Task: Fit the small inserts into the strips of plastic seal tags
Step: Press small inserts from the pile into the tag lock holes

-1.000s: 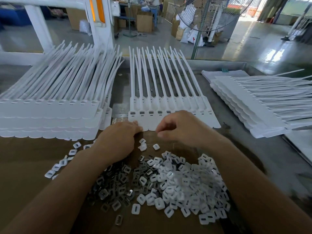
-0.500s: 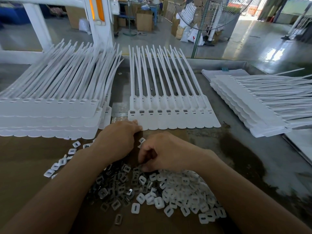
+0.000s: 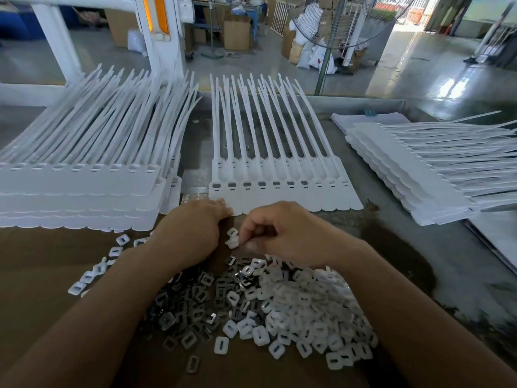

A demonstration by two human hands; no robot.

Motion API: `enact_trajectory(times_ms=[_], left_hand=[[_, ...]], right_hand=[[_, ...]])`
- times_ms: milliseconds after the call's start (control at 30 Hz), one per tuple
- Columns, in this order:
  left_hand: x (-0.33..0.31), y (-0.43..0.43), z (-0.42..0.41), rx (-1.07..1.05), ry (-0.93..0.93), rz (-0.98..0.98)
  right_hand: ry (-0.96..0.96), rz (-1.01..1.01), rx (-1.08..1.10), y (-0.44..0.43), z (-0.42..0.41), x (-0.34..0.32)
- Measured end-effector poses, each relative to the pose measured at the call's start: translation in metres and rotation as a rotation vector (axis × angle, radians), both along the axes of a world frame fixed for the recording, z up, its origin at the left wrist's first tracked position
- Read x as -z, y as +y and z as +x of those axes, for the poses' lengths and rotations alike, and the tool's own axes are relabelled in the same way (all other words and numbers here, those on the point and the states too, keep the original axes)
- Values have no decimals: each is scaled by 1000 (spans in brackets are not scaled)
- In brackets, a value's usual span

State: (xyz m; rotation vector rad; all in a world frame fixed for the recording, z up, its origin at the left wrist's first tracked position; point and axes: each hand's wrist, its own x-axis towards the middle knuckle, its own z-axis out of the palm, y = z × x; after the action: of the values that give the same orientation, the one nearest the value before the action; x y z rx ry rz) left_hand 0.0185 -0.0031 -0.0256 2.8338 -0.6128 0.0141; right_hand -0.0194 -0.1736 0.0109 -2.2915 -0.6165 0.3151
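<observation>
White insert [image 3: 232, 242] pinched by right hand [image 3: 289, 233], beside left hand [image 3: 190, 233] gripping strip [image 3: 282, 198] edge.

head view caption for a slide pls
Right hand pinches an insert beside the pile; left hand touches the tag strip.
</observation>
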Motion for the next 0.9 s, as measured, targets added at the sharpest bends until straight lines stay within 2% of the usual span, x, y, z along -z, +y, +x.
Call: enact_trajectory(times_ms=[233, 500, 900], left_hand=[[1, 1, 0, -9, 9, 38], [-1, 0, -1, -7, 22, 48], [-3, 0, -2, -14, 28, 42]], right_hand=[[13, 74, 206, -21, 10, -1], [84, 86, 233, -28, 12, 3], [80, 34, 353, -46, 26, 11]])
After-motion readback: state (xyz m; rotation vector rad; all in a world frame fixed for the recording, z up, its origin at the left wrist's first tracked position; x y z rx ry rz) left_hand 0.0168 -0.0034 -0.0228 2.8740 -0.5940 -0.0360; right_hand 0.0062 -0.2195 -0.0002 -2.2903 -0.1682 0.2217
